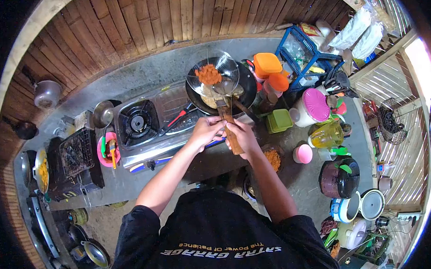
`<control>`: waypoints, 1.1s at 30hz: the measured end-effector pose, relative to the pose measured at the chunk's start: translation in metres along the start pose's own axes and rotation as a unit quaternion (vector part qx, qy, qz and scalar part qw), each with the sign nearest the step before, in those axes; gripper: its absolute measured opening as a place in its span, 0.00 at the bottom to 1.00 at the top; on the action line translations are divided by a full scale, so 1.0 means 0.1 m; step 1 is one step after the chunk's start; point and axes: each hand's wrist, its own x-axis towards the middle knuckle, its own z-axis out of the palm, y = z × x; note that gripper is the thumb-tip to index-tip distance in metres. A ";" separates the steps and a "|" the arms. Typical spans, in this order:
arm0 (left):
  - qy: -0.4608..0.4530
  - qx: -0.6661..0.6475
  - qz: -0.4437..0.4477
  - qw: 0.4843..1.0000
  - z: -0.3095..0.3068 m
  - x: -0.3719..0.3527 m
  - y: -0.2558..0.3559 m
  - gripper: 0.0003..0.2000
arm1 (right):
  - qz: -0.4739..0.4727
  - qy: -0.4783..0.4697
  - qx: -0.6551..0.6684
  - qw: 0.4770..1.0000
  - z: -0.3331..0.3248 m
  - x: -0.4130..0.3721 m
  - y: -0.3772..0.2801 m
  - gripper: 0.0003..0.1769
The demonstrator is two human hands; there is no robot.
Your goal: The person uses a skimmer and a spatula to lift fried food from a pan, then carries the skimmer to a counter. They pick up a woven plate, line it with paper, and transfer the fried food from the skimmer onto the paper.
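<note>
My right hand (243, 136) is wrapped round the wooden handle (231, 129) of a wire strainer (212, 80). Orange-brown pieces of food (208, 74) lie in the strainer, which is over a dark wok (246, 86) on the stove's right side. Pale food shows in the wok under the strainer. My left hand (208, 133) is closed at the left side of the handle, its fingertips against it. A red and black utensil (176, 120) rests on the stove, left of the wok.
An unused burner (137, 122) is on the stove's left side. Right of the wok stand a green container (279, 121), orange-lidded containers (267, 65) and a pink-lidded tub (314, 105). A pink plate (102, 150) with utensils lies left of the stove.
</note>
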 end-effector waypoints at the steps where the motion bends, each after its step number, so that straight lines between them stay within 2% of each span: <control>1: 0.008 0.005 -0.012 1.000 0.00 -0.01 -0.01 0.16 | 0.006 -0.002 0.012 1.000 0.01 -0.02 0.02 0.13; 6: -0.007 0.011 0.038 0.999 0.08 -0.14 0.21 0.15 | -0.029 0.005 0.007 1.000 0.08 -0.20 -0.16 0.15; 11: 0.001 0.014 -0.008 1.000 0.01 -0.01 -0.01 0.14 | -0.004 -0.004 0.018 1.000 -0.06 -0.02 0.06 0.15; 16: 0.003 -0.001 0.028 1.000 0.13 -0.19 0.20 0.13 | -0.019 0.003 0.001 1.000 0.04 -0.21 -0.09 0.16; 20: -0.006 0.001 -0.003 1.000 0.01 0.05 -0.11 0.14 | 0.006 0.004 0.006 1.000 -0.08 -0.08 0.05 0.15; 23: -0.001 0.002 -0.011 1.000 0.07 -0.07 0.01 0.15 | -0.006 0.000 0.001 1.000 -0.05 -0.15 0.00 0.14; 26: -0.006 -0.004 0.019 1.000 0.12 -0.13 0.16 0.16 | -0.020 0.003 -0.001 1.000 0.04 -0.25 -0.16 0.13; 29: -0.004 -0.016 -0.005 1.000 0.04 0.02 -0.02 0.16 | 0.006 0.009 0.002 1.000 -0.06 -0.08 0.01 0.15; 33: 0.008 0.001 -0.008 1.000 0.06 -0.03 -0.03 0.15 | -0.019 -0.003 0.004 1.000 -0.05 -0.14 0.03 0.15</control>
